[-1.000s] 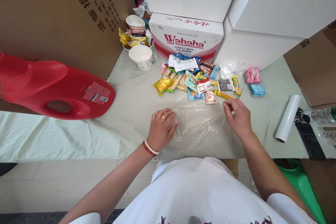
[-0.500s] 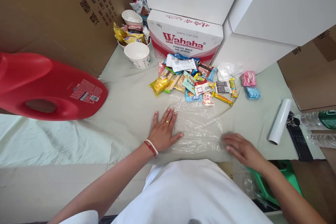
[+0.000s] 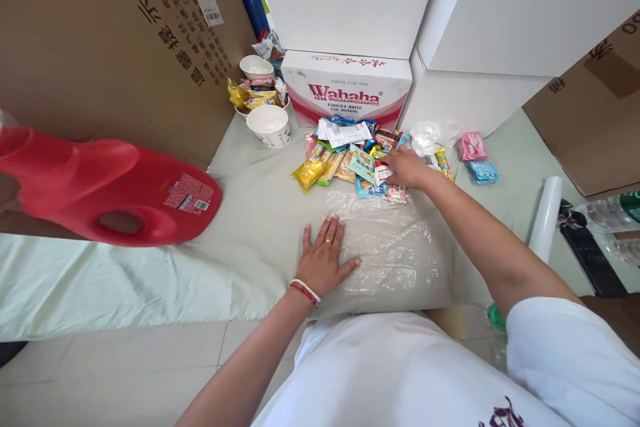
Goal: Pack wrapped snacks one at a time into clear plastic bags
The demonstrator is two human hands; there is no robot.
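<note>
My left hand lies flat, fingers spread, on the left edge of a clear plastic bag spread over the cloth. Beyond the bag is a pile of small wrapped snacks. My right hand reaches over the pile's right side, its fingertips at a red and white snack packet; the fingers look slightly apart and partly hide the wrappers beneath. Close by are a pale green packet, a white packet and a yellow packet. A yellow stick snack lies right of my right hand.
A red jug lies at the left. Paper cups, one filled with snacks, stand before a Wahaha carton. Crumpled plastic, pink and blue packs, a white roll and bottles are at the right.
My right hand has moved from the plastic bag's right edge forward and left onto the snack pile. My left hand stays flat on the bag. The camera view has shifted slightly.
</note>
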